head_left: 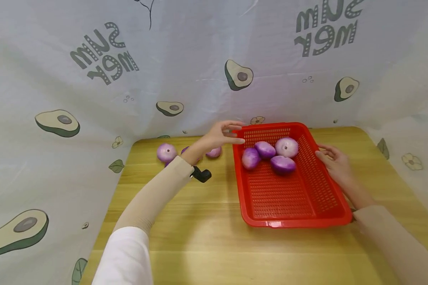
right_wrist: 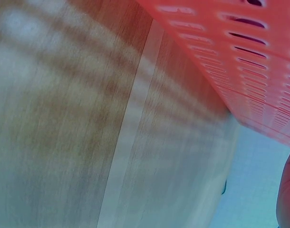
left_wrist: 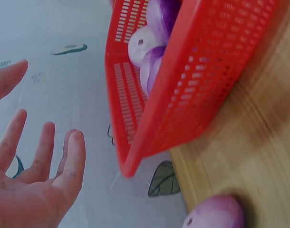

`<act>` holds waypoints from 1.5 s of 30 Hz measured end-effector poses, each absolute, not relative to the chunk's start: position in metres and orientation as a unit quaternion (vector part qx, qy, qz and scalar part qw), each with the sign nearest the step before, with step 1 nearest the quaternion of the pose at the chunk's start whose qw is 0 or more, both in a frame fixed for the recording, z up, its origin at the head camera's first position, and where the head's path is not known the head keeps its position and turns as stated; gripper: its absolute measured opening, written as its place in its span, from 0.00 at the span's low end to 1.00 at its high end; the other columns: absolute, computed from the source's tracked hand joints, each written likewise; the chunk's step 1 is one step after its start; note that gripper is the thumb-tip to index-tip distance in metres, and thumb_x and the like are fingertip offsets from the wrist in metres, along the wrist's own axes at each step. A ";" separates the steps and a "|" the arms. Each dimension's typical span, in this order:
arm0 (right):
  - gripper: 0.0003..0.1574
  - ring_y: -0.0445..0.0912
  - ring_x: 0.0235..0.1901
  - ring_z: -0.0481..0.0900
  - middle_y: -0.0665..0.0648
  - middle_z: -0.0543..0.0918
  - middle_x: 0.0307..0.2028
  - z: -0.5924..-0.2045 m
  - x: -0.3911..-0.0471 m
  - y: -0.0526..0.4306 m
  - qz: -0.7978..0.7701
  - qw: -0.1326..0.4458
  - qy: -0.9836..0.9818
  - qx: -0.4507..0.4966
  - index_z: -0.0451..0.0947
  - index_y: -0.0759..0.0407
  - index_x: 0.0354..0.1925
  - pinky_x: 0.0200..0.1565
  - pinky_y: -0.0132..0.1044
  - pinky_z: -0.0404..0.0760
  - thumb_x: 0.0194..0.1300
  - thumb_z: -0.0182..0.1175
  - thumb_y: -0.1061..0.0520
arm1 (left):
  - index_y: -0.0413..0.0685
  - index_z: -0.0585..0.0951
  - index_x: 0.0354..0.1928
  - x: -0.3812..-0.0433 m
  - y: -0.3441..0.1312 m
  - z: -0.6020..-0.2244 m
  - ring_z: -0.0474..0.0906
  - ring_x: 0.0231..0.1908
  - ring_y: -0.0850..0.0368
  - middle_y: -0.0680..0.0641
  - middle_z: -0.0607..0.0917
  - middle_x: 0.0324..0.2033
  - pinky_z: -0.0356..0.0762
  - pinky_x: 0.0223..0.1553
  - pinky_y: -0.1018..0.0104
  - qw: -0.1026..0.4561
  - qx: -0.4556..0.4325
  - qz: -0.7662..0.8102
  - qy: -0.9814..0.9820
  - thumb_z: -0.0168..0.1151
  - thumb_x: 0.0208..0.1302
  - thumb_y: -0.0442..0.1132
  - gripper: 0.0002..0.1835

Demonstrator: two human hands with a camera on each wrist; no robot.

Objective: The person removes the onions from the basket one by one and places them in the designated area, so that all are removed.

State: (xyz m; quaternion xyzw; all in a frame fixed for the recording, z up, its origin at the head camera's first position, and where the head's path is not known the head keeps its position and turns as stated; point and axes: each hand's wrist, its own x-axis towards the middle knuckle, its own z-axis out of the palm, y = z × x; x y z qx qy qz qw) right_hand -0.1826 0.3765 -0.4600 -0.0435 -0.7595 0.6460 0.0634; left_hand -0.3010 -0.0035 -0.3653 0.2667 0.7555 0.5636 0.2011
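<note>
A red plastic basket (head_left: 278, 209) with slotted walls holds several purple onions (head_left: 287, 147), grouped toward its back. My left hand (head_left: 221, 136) is at the basket's back left corner, fingers spread and nothing between them. In the left wrist view this hand (left_wrist: 40, 180) shows its palm and parted fingertips beside the basket (left_wrist: 154, 114). On the opposite side, my right hand (head_left: 337, 164) holds the basket's right rim, its thumb at the edge. Only a sliver of that hand shows in the right wrist view, beside the slotted wall (right_wrist: 259, 71).
More onions lie on the wooden table (head_left: 199, 245) left of the basket: one onion (head_left: 167, 152) at the far left, another onion (head_left: 214, 152) near the basket, others partly hidden by my left forearm. A white avocado-print sheet (head_left: 185, 71) hangs behind the table.
</note>
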 end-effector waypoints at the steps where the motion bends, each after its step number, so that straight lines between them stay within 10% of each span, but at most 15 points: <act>1: 0.17 0.33 0.31 0.83 0.41 0.80 0.36 -0.461 -0.183 0.377 0.647 0.063 -0.759 -0.044 0.74 0.46 0.58 0.29 0.26 0.82 0.74 0.58 0.56 | 0.47 0.76 0.65 -0.301 0.002 -0.366 0.76 0.59 0.44 0.43 0.77 0.63 0.78 0.55 0.63 0.205 0.265 0.563 0.756 0.72 0.61 0.33 0.30; 37: 0.16 0.36 0.30 0.85 0.45 0.82 0.35 -0.460 -0.181 0.373 0.709 0.071 -0.701 -0.037 0.76 0.52 0.57 0.29 0.27 0.83 0.72 0.59 0.61 | 0.42 0.80 0.61 -0.254 0.142 -0.423 0.73 0.62 0.45 0.38 0.77 0.61 0.79 0.48 0.72 0.223 0.170 0.551 0.786 0.75 0.56 0.32 0.28; 45: 0.16 0.36 0.31 0.85 0.46 0.83 0.35 -0.462 -0.182 0.372 0.728 0.070 -0.681 -0.040 0.77 0.52 0.56 0.29 0.28 0.83 0.72 0.59 0.62 | 0.44 0.82 0.58 -0.249 0.155 -0.438 0.78 0.54 0.57 0.45 0.84 0.53 0.75 0.44 0.80 0.180 0.180 0.511 0.821 0.79 0.52 0.34 0.29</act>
